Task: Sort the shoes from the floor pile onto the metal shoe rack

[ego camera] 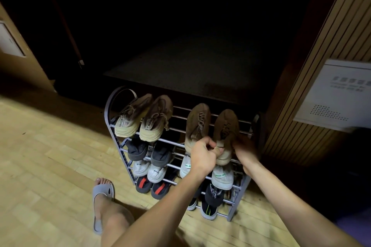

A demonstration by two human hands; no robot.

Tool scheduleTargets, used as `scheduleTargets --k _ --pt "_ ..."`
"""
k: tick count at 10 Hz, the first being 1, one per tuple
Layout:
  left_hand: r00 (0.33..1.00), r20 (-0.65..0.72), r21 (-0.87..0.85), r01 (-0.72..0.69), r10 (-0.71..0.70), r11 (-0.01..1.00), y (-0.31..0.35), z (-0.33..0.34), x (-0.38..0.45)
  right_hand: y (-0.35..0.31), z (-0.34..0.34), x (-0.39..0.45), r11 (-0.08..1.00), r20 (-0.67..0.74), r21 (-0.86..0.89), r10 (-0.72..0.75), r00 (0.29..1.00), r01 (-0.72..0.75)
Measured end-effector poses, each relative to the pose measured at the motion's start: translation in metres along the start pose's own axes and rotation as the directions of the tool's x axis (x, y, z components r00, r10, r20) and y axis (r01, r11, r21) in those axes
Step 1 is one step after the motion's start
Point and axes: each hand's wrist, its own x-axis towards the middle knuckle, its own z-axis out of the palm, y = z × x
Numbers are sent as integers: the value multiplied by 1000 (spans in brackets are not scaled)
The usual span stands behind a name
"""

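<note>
Both hands are up at the top tier. The left hand [203, 155] is curled, pinching the heel tab of the brown suede lace-up shoe with the pale sole [225, 136], and the right hand [244, 151] wraps the same heel from the other side, though it sits in shadow and its fingers are hard to read. That shoe lies toe away from the person, heel toward the hands, its long axis running across the rails front to back, sloping up toward the rear. Just beside it on the left rests its brown suede partner [197, 124], same heading, the two nearly touching. Further left, a second brown pair with cream heels [143, 117] occupies the other end of the tier. The grey metal shoe rack [109, 110] looks full on the tiers below: dark, white and black-and-red shoes. No pile shows on the wooden floor [50, 146], so this reads as the closing placement. Only a small nudge to square the heel remains, and both hands are equally close.
</note>
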Motion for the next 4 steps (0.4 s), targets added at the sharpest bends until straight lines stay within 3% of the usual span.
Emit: scheduleTargets --k 1,3,4 --pt "999 3 20 34 -34 999 0 0 -2 -3 -1 -3 1000 4 12 -4 1000 4" --pt "978 194 209 34 -75 977 26 -16 -6 -11 -3 -6 998 -22 -33 -50 999 49" --pt "986 159 216 12 -47 976 43 -39 -5 -24 -6 -9 994 -30 -62 -88 996 86"
